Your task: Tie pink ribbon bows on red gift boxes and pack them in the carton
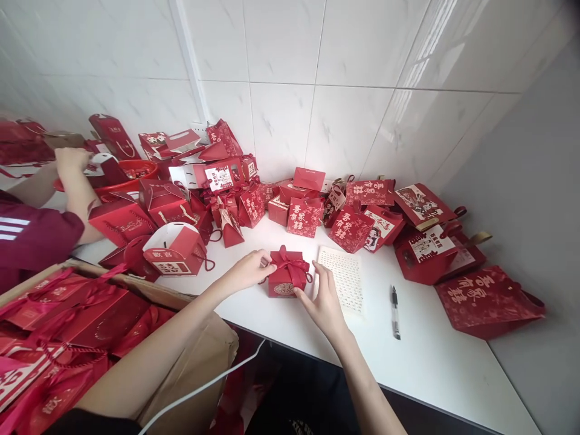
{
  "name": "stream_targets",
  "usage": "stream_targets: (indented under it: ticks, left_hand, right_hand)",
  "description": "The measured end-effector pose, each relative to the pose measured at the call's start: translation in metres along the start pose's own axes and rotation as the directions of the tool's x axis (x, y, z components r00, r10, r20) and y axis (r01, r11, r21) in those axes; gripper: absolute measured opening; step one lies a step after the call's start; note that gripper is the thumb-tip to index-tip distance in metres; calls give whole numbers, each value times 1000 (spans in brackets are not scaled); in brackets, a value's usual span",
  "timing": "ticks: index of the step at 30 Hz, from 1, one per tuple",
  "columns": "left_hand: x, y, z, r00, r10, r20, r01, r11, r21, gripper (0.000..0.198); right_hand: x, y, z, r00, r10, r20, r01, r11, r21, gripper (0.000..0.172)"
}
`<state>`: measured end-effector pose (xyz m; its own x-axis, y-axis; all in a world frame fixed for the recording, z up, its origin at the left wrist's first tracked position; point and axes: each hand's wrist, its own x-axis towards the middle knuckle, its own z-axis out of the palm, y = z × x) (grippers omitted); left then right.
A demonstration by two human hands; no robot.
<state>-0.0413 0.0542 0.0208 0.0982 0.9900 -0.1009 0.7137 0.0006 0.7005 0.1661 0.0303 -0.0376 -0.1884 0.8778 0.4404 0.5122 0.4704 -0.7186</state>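
Head view: a small red box (283,288) topped with a ribbon bow (286,263) sat on a white table (435,356), near its front edge, between a person's two bare hands. The left hand (254,269) had its fingertips curled at the box's upper left side; whether they pinched ribbon or merely rested there, I could not tell. The right hand (322,296) was spread, not clenched, its thumb by the front right corner and its fingers beside a dark cord loop (309,278). The likeliest mishap seemed to be a fingertip snagging a bow loop and pulling the knot loose or lopsided. Uneven pressure might have twisted or dented the box, or slid it toward the edge. A wide sweep of the right hand could have shoved the handwritten pad (341,281) just beside it, perhaps even the pen (396,311) beyond
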Motion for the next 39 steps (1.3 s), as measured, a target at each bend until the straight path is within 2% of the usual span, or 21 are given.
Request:
stream_targets:
  ticks: [2, 4, 7, 8, 10, 12, 14, 16, 18, 20, 25, 28, 33, 37, 39]
  left_hand:
    - [-3, -4, 4, 999, -1, 45, 4, 997, -78, 29]
    - [-4, -3, 7, 995, -5, 95, 17, 991, -130, 25]
    - [-8, 5, 4, 978, 98, 182, -67, 983, -173, 21]
    - [-11, 9, 3, 967, 150, 204, -115, 978, -175, 21]
    - [-16, 16, -2, 947, 217, 235, -186, 971, -148, 23]
    - [-18, 21, -4, 956, 227, 185, -213, 973, -93, 26]
    - [-14, 21, -3, 966, 257, 19, -257, 966, -5, 20]
    - [-6, 17, 1, 928, 357, -108, -345, 931, 120, 14]
    - [3, 11, 6, 885, 457, -88, -430, 874, 225, 26]
    - [10, 4, 10, 871, 490, -21, -469, 845, 257, 32]
    - [10, -5, 8, 885, 465, 23, -456, 857, 240, 42]
    - [6, -4, 4, 906, 420, 44, -421, 890, 177, 33]
    - [4, -2, 3, 937, 349, 5, -348, 935, 66, 9]
    - [4, 0, 3, 954, 300, -8, -300, 952, -56, 9]
    - [4, 1, 3, 959, 284, -16, -284, 957, -64, 14]
  right_hand:
    - [6, -9, 2, 989, -148, -3, 146, 982, -115, 49]
    - [11, -20, 7, 960, -266, 85, 277, 946, -166, 42]
    - [15, -29, 18, 924, -340, 175, 372, 906, -201, 41]
    - [14, -30, 22, 924, -350, 151, 376, 901, -215, 38]
    - [11, -27, 30, 922, -385, 30, 382, 896, -229, 25]
    - [6, -24, 36, 900, -424, -103, 395, 892, -221, 12]
    - [2, -22, 40, 878, -449, -164, 412, 885, -216, 10]
    - [0, -22, 41, 873, -455, -174, 415, 882, -223, 9]
    - [-1, -25, 42, 875, -450, -178, 409, 884, -225, 8]
    - [-2, -28, 43, 882, -437, -178, 395, 889, -231, 5]
    - [-1, -31, 48, 911, -404, -84, 347, 860, -375, 36]
    - [-2, -32, 52, 920, -382, -84, 319, 856, -406, 31]
    - [-6, -37, 57, 924, -349, -158, 266, 881, -392, 23]
    - [-5, -45, 62, 949, -259, -179, 153, 876, -458, 30]
    - [-5, -47, 65, 953, -250, -169, 137, 858, -495, 25]
